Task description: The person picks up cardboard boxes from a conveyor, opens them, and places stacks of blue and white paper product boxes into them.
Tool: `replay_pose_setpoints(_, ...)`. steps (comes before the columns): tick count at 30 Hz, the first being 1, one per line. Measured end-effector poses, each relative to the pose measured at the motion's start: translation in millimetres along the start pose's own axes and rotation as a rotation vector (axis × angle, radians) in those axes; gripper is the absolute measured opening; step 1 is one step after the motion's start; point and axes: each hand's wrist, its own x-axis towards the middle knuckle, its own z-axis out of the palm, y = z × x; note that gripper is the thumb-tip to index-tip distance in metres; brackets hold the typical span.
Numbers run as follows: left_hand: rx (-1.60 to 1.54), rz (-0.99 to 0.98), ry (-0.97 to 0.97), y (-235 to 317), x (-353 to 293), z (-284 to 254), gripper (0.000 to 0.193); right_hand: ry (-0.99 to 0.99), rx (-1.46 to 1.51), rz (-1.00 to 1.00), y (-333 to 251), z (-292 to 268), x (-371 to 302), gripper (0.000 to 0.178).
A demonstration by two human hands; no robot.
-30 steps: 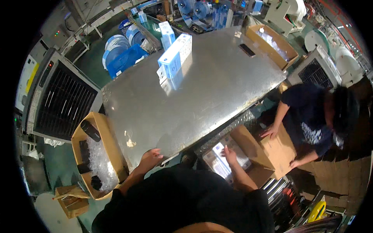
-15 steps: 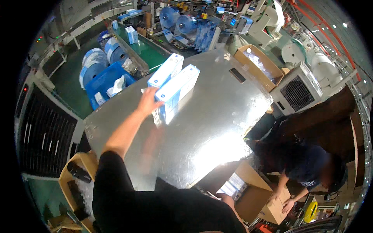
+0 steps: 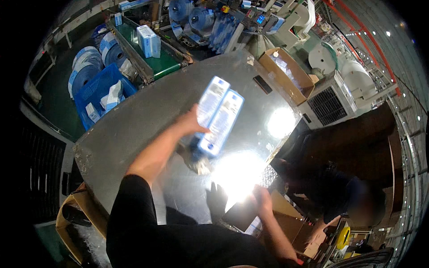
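Observation:
My left hand (image 3: 193, 123) is closed on two blue-and-white packs side by side. The near pack (image 3: 223, 125) and the far pack (image 3: 212, 100) are tilted over the metal table (image 3: 147, 129), their printed faces turned up. A small crumpled pale piece (image 3: 203, 167) lies by their lower end. My right hand (image 3: 262, 201) is at the table's near right edge, above an open carton (image 3: 286, 223); glare and blur hide its fingers. Pale printed items (image 3: 254, 225) show inside the carton.
A phone (image 3: 262, 85) and an open carton of clear film pieces (image 3: 286, 73) are at the far right. Another pack (image 3: 149, 41) stands on the green conveyor (image 3: 167, 67). A blue crate (image 3: 85, 109) sits left. A co-worker (image 3: 328, 187) bends at the right.
The two packs have moved right and nearer and have tipped over, in my left hand. My right hand has risen from the carton to the table's edge. The view has shifted.

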Motion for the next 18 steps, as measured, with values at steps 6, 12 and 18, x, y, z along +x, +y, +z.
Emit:
replay_pose_setpoints(6, -0.072, 0.176, -0.425, 33, -87, 64, 0.124, -0.163, -0.227, 0.091, -42, 45, 98, 0.062)
replay_pose_setpoints(12, 0.139, 0.261, 0.064, 20, -7, 42, 0.063, -0.017, -0.288, 0.072, -54, 51, 90, 0.059)
replay_pose_setpoints(18, 0.619, 0.274, 0.495, 8, 126, -39, 0.056, -0.014, -0.285, 0.084, -53, 51, 95, 0.059)
